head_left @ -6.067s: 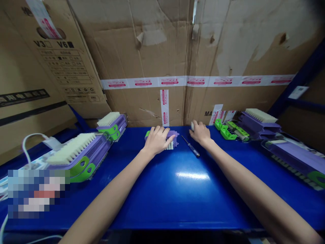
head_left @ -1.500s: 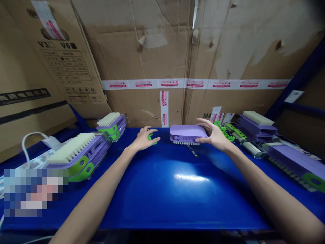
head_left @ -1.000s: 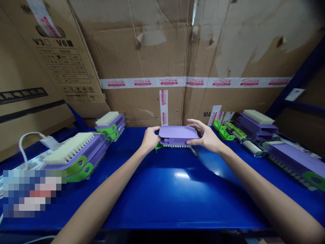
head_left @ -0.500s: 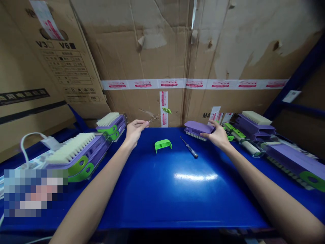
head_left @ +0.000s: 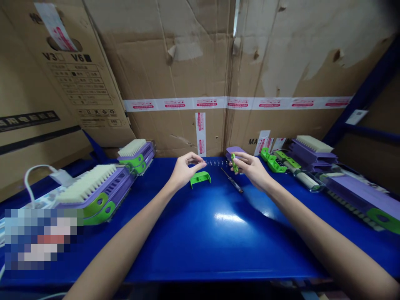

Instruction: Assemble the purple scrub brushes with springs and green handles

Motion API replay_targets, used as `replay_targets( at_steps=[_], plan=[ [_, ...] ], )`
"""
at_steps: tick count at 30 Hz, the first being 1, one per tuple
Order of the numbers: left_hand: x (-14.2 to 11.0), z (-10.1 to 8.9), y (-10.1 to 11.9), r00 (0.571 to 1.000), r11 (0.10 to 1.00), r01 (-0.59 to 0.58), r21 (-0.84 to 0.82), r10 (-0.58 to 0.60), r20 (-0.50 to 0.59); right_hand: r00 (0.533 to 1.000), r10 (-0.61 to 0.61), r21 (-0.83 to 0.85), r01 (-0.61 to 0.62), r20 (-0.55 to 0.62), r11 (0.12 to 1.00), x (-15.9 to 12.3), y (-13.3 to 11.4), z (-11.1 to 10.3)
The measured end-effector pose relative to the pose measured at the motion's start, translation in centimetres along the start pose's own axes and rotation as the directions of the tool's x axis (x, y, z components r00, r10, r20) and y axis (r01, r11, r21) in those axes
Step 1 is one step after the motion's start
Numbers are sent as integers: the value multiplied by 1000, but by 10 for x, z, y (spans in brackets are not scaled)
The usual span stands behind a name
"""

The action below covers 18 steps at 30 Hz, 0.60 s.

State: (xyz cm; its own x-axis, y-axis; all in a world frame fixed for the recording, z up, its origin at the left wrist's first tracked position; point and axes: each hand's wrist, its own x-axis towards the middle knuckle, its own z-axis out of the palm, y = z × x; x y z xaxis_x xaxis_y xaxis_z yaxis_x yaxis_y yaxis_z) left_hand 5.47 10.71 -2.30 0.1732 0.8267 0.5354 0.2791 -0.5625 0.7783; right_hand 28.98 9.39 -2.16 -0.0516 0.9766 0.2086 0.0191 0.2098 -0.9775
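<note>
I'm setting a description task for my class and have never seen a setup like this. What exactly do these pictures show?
No machine here: a person works with two bare hands, filmed by one camera worn on the head, looking forward and down. The left hand pinches one end of a thin coiled spring. The right hand holds a small green piece by the spring's other end; whether they are joined is too small to tell. On the blue table lie a green bracket and a screwdriver. Purple brushes stand at the left, more purple and green parts at the right.
</note>
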Motion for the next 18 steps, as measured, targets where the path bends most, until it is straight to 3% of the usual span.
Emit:
replay_targets(
  at_steps=[2, 4, 6, 8, 10, 12, 13, 16, 18],
  plan=[
    [-3, 1, 3, 980, 935, -192, 296, 198, 12, 998, 48, 79, -45, -31, 996, -3, -2, 1],
    [-6, 3, 7, 918, 746, -381, 546, 378, 123, 995, 94, 132, -89, -34, 987, -8, -6, 3],
    [-9, 8, 11, 859, 590, -498, 636, 438, 266, 991, 133, 176, -134, 18, 975, -12, -11, 6],
    [-11, 12, 13, 848, 580, -525, 622, 420, 324, 987, 131, 181, -146, 92, 973, -16, -15, 9],
    [-11, 16, 15, 892, 711, -451, 540, 343, 293, 988, 59, 120, -77, 141, 990, -19, -17, 10],
    [-10, 15, 17, 946, 898, -253, 361, 151, 288, 984, -79, 18, 78, 160, 997, -22, -19, 8],
    [-9, 13, 19, 945, 961, -119, 249, 32, 326, 973, -166, -48, 176, 161, 983, -25, -20, 5],
    [-3, 6, 20, 884, 979, 205, 5, -187, 429, 897, -420, -332, 441, 137, 834, -31, -22, -11],
    [0, 2, 19, 907, 963, 258, -72, -216, 360, 846, -525, -582, 475, 95, 660, -33, -21, -34]
  ],
)
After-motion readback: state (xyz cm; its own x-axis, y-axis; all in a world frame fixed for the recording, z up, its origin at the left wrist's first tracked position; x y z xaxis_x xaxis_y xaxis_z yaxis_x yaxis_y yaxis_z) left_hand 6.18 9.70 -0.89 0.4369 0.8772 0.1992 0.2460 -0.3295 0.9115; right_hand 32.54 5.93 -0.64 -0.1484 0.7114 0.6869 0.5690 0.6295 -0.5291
